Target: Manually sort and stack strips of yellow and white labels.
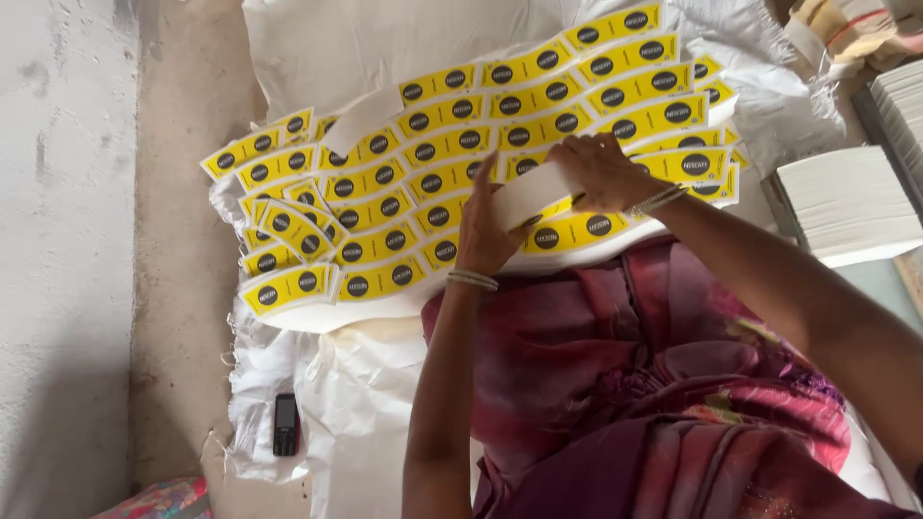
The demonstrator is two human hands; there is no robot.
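Many yellow curved paper cutouts with black round marks lie in overlapping rows on a white sheet. My left hand and my right hand together grip a white stack of these cutouts, seen from its blank side, just above the rows. Both wrists carry thin bangles. My pink and maroon garment fills the lower right.
A black mobile phone lies on the white sacking at the lower left. White paper stacks stand at the right, more of them at the far right edge. Bare concrete floor runs down the left side.
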